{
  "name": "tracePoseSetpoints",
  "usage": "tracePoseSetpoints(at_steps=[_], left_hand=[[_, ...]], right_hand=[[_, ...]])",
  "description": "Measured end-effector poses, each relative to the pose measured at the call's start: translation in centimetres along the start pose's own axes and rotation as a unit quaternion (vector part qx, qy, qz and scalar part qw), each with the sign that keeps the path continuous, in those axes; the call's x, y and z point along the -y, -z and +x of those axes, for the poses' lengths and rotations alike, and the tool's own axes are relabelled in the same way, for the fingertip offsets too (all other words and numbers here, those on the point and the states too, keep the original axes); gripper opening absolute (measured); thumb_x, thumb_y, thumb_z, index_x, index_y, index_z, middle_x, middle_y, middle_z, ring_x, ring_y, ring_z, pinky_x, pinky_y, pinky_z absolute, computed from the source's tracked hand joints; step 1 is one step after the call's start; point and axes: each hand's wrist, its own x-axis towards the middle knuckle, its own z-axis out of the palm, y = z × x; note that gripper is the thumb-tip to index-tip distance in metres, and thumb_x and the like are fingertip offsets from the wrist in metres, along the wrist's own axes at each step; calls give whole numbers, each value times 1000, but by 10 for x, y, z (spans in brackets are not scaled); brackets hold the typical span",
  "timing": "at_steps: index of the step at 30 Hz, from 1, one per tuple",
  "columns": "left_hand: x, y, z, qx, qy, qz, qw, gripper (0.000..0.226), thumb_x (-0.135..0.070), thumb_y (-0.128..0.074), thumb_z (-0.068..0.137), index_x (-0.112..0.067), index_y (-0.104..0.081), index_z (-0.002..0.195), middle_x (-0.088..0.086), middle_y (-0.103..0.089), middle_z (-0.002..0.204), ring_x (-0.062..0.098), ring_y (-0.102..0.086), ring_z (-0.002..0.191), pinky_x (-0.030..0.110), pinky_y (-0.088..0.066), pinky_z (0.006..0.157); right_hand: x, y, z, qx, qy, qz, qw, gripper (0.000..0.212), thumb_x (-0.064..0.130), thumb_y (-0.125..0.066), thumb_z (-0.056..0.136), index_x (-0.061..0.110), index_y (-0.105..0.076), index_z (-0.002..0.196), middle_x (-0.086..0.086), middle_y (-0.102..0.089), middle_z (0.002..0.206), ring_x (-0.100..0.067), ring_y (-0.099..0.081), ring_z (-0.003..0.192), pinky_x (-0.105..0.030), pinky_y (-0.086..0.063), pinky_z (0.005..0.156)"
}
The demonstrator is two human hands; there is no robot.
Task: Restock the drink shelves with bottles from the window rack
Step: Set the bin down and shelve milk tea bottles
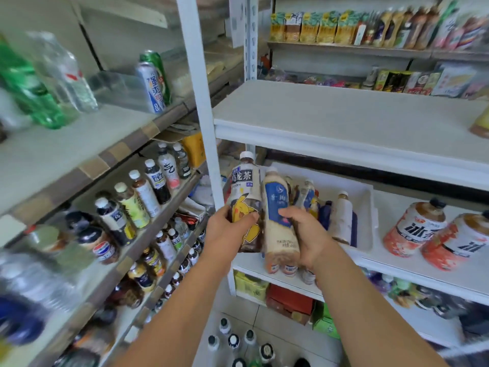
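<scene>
My left hand [229, 230] grips a dark oolong tea bottle [243, 192] with a white cap and a yellow cartoon figure on its label. My right hand [304, 234] grips a beige milk tea bottle [277, 221] with a blue label. Both bottles are held side by side, tilted, in front of a white tray [367, 207] on the white rack. Several more bottles [341, 215] lie in that tray behind my hands. The drink shelves [148, 207] on the left carry rows of upright bottles.
Two large orange iced tea bottles [434, 229] lie on the rack shelf at the right. The white rack shelf [344, 120] above is mostly bare. Beer cans [153, 80] and big bottles stand on the upper left shelf. Bottles [238, 343] stand on the floor below.
</scene>
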Motion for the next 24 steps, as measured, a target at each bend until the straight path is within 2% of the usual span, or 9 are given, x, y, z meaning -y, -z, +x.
tracePoseSetpoints(at_steps=[2,5,8,9,11,13,15,19,24], left_hand=[[-7,36,-27,-22,-22,-8,999,28,-27,-83,75,-18,-72,99,0,-78,87,19,-75,81,37,-60,76],[-24,93,-69,-87,-68,-8,994,23,-17,-80,81,-16,-70,103,-4,-77,83,13,-74,73,24,-57,62],[-43,148,-110,-160,-97,9,982,36,-28,-81,75,-18,-70,108,0,-78,92,25,-75,86,39,-61,79],[-47,165,-123,-188,-104,6,977,37,-29,-80,72,-18,-71,106,3,-78,92,29,-75,87,42,-61,80],[-56,194,-150,-239,-120,-7,963,31,-25,-78,75,-16,-72,104,4,-78,89,28,-75,82,38,-60,72],[-62,213,-181,-286,-132,-13,949,23,-19,-78,82,-14,-71,104,2,-77,85,17,-72,74,28,-56,64],[-62,229,-209,-330,-132,-18,935,19,-17,-75,85,-17,-72,103,3,-78,87,15,-71,73,29,-56,66],[-61,250,-263,-416,-125,-42,900,31,-28,-77,72,-17,-71,100,10,-76,89,30,-73,79,45,-59,75],[-56,253,-310,-482,-121,-56,866,36,-28,-75,69,-19,-70,104,12,-77,93,39,-72,88,52,-60,80]], right_hand=[[-16,-34,-5,8,33,-32,999,17,15,-64,89,10,-64,105,-12,-68,76,-25,-67,61,-36,-57,59],[-34,-93,-14,56,101,-105,988,39,12,-77,77,12,-62,113,-14,-71,88,-26,-71,69,-40,-58,63],[-48,-159,-27,124,157,-194,960,54,20,-81,59,21,-64,111,-15,-74,103,-31,-72,87,-48,-59,80],[-53,-179,-32,142,172,-219,950,55,22,-82,57,22,-65,110,-13,-74,104,-31,-72,91,-47,-58,83],[-61,-215,-42,185,187,-254,931,48,18,-84,63,23,-64,107,-9,-74,102,-25,-71,91,-42,-57,83],[-69,-243,-51,229,187,-270,916,39,10,-82,71,21,-65,104,-7,-74,96,-20,-71,83,-37,-56,78],[-78,-264,-61,262,182,-291,902,39,12,-82,70,17,-65,105,-11,-72,95,-21,-69,80,-36,-55,76],[-92,-283,-76,319,140,-305,886,47,25,-78,56,20,-66,101,-13,-72,92,-29,-69,81,-44,-55,79],[-103,-293,-95,371,120,-314,865,42,22,-76,62,22,-64,103,-11,-70,93,-26,-68,79,-35,-51,71]])
